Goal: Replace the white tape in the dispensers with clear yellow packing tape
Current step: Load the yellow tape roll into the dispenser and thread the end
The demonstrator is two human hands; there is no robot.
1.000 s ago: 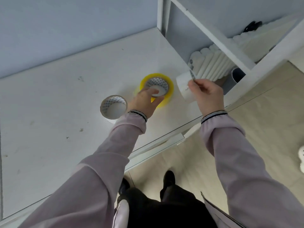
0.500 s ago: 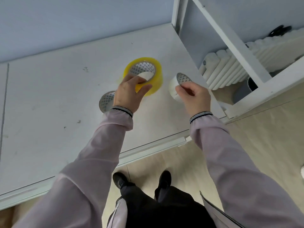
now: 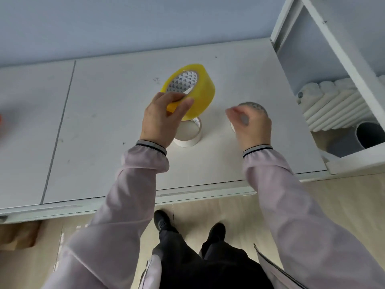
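Observation:
My left hand [image 3: 161, 117] grips a yellow clear tape roll [image 3: 198, 90] by its rim and holds it tilted above the white table [image 3: 104, 122]. Directly under that hand a white tape roll [image 3: 190, 135] lies flat on the table. My right hand [image 3: 250, 124] is blurred and rests over a second white roll [image 3: 255, 106], which is mostly hidden beneath the fingers. No dispenser is in view.
A white shelf frame [image 3: 325, 38] stands at the table's right end, with a white ribbed radiator [image 3: 333, 107] and a grey pipe [image 3: 366, 134] behind it. An orange thing [image 3: 0, 122] shows at the left edge. The table's front edge [image 3: 187, 195] runs above my shoes.
My left hand has lifted the yellow roll off the table and tilted it. My right hand has brought the white roll down towards the table.

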